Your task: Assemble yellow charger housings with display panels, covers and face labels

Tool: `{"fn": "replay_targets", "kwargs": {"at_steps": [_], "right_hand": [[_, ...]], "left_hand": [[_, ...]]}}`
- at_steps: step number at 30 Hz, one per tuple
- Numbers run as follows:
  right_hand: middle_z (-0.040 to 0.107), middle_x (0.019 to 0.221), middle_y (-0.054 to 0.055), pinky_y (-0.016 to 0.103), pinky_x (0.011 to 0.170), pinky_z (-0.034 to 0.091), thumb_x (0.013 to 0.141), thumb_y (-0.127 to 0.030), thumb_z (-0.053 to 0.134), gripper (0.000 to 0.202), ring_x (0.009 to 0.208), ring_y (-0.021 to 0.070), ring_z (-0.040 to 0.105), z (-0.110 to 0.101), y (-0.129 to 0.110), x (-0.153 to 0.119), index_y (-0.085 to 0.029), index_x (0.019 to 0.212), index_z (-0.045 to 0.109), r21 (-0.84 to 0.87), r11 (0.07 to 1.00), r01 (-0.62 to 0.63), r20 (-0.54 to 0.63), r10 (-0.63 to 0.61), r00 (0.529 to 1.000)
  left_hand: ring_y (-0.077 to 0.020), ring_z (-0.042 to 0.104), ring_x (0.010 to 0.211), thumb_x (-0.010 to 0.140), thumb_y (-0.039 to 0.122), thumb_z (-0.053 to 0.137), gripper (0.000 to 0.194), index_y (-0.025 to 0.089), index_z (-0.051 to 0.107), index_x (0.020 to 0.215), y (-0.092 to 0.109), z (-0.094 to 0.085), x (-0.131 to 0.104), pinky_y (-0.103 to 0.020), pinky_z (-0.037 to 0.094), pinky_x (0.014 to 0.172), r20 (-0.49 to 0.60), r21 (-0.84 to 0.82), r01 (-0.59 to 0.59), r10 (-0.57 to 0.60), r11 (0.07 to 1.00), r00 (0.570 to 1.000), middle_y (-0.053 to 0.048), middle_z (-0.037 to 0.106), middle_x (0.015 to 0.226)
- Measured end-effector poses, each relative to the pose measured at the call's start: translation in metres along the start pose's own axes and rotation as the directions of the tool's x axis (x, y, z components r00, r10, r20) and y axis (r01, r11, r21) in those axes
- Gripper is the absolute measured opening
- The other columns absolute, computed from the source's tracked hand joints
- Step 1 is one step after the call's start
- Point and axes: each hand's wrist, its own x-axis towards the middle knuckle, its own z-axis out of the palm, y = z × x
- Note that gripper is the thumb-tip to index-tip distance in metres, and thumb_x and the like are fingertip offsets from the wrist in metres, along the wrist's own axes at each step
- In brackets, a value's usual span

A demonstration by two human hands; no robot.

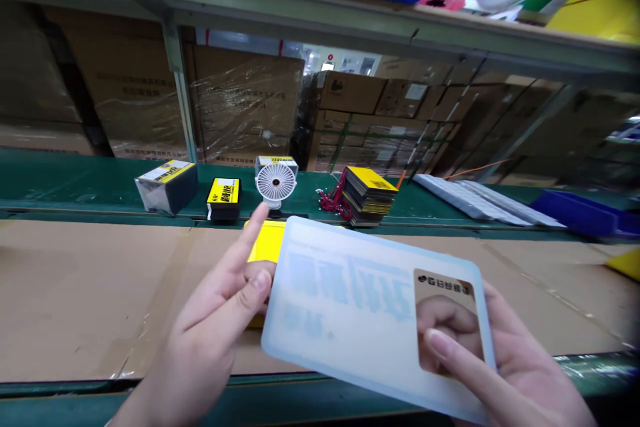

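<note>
My right hand (pixel 520 360) grips the right end of a milky translucent plastic sheet (pixel 345 307) with rounded corners, thumb in front and fingers behind. Pale lettering shows mirrored through it. Through a clear window (pixel 447 287) at its right end my bent fingers show. At the sheet's left edge is my left hand (pixel 220 307), index finger stretched upward and thumb apart from it. Its other fingers are bent and partly hidden behind that edge. Behind the sheet, a yellow object (pixel 265 240) is mostly covered.
Brown cardboard (pixel 75 293) covers the near bench. Beyond stand a white fan (pixel 276 183), a wrapped box (pixel 167 187), a small black-and-yellow box (pixel 223 199), a stack of yellow-topped cards (pixel 370 193) with red cords, and a blue tray (pixel 585 211). A shelf beam (pixel 300 10) crosses above.
</note>
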Motion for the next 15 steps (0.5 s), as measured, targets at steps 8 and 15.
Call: {"fn": "replay_targets", "kwargs": {"at_steps": [8, 15], "right_hand": [[0.059, 0.072, -0.003, 0.019, 0.044, 0.047, 0.073, -0.03, 0.066, 0.077, 0.046, 0.0086, 0.051, 0.012, -0.007, 0.005, -0.04, 0.137, 0.024, 0.114, 0.985, -0.129, 0.098, 0.118, 0.988], [0.059, 0.118, 0.012, 0.045, 0.087, 0.049, 0.082, -0.069, 0.011, 0.072, 0.108, 0.0268, 0.057, 0.009, -0.003, 0.021, -0.029, 0.136, 0.036, 0.217, 0.928, -0.304, 0.371, 0.21, 0.905]], "left_hand": [[-0.0297, 0.025, 0.133, 0.076, 0.01, 0.054, 0.068, 0.038, 0.034, 0.134, -0.005, -0.022, -0.002, -0.051, 0.026, 0.107, 0.417, 0.705, -0.627, 0.521, 0.331, 0.745, 0.002, 0.036, 0.142], [-0.0287, 0.053, 0.111, 0.079, 0.021, 0.055, 0.037, 0.034, 0.059, 0.113, -0.016, -0.037, -0.006, -0.052, 0.033, 0.101, 0.478, 0.633, -0.701, 0.547, 0.328, 0.688, 0.0, 0.069, 0.102]]}}
